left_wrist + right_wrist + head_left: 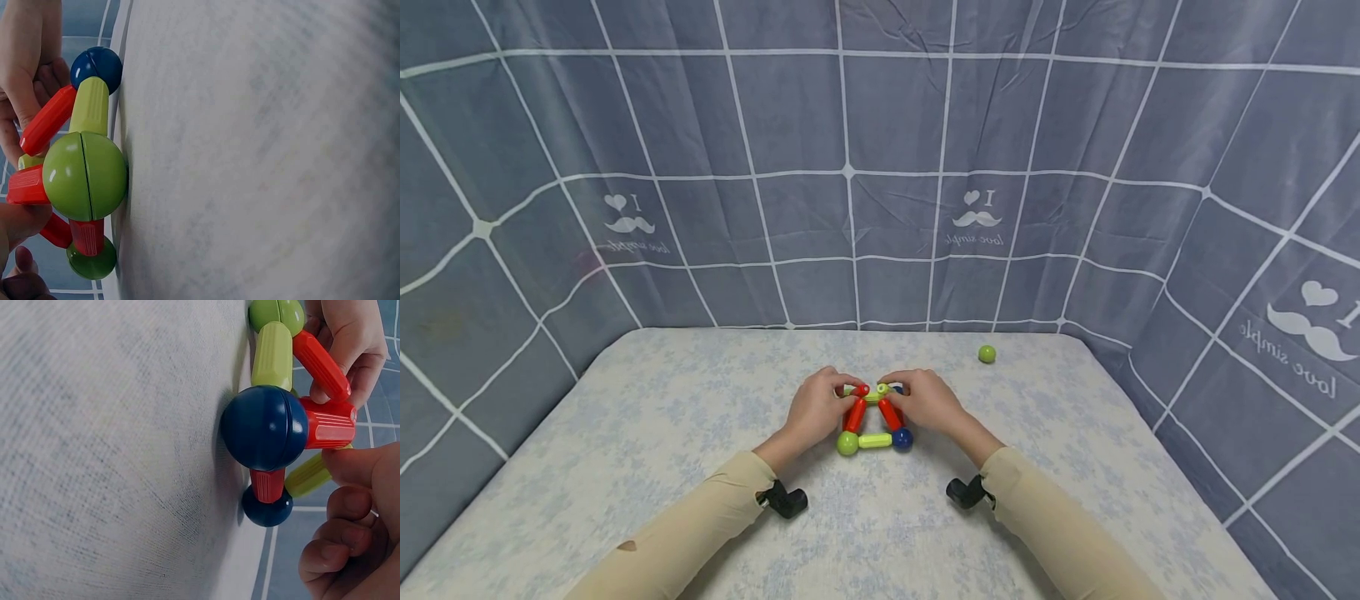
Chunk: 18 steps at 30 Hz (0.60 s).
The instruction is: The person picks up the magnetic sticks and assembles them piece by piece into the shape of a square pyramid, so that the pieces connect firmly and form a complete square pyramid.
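Observation:
A ball-and-rod building toy stands on the table. Its square base has green balls (84, 177) on the left and blue balls (265, 428) on the right, joined by red and yellow-green rods (875, 441). From the two front balls, red rods (856, 416) lean inward and up, their upper ends free. At the back left, my left hand (820, 404) pinches a slanted red rod (56, 231) near its top. My right hand (928, 400) pinches a slanted yellow-green rod (309, 476) rising from the back blue ball. The upper rod ends stand close together, with no ball on top.
A loose green ball (987, 354) lies toward the back right of the table (880, 533), near its far edge. Grey checked cloth (895, 217) hangs behind and along both sides. A black wrist camera (786, 500) is strapped below each sleeve's cuff.

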Available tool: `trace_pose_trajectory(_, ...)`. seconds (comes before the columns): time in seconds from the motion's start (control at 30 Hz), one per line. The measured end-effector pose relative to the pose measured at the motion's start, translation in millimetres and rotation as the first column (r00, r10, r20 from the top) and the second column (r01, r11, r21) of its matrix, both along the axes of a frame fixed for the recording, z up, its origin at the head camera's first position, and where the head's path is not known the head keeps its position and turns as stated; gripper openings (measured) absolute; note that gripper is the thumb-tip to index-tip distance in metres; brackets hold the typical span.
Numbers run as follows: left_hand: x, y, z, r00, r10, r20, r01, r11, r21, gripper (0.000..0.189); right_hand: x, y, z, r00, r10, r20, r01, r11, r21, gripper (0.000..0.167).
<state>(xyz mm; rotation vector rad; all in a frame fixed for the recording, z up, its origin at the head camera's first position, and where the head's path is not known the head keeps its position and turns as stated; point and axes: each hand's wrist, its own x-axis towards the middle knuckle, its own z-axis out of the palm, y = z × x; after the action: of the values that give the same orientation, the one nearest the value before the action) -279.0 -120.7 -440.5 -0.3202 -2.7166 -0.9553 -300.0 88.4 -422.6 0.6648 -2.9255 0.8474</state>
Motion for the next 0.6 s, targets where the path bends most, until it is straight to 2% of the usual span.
trace_pose_trajectory(0.33, 0.1, 0.3, 0.2, 1.000, -0.005, -0.004, 0.005, 1.000, 0.006, 0.020, 0.7, 0.4, -0.2, 1.000, 0.011, 0.000, -0.011, 1.000, -0.001, 0.026)
trace_pose_trajectory(0.5, 3.0, -1.9, -0.4, 1.000, 0.012, 0.021, -0.013, 0.998, 0.057, 0.029, 2.2, 2.7, -2.0, 1.000, 0.005, -0.010, -0.005, 1.000, -0.018, 0.031)
trace_pose_trajectory(0.6, 6.9, -3.9, 0.8, 0.999, 0.037, 0.033, -0.040, 0.993, 0.108, 0.022, 5.0, 7.1, -2.5, 0.999, -0.025, -0.032, 0.024, 0.998, -0.055, 0.028)
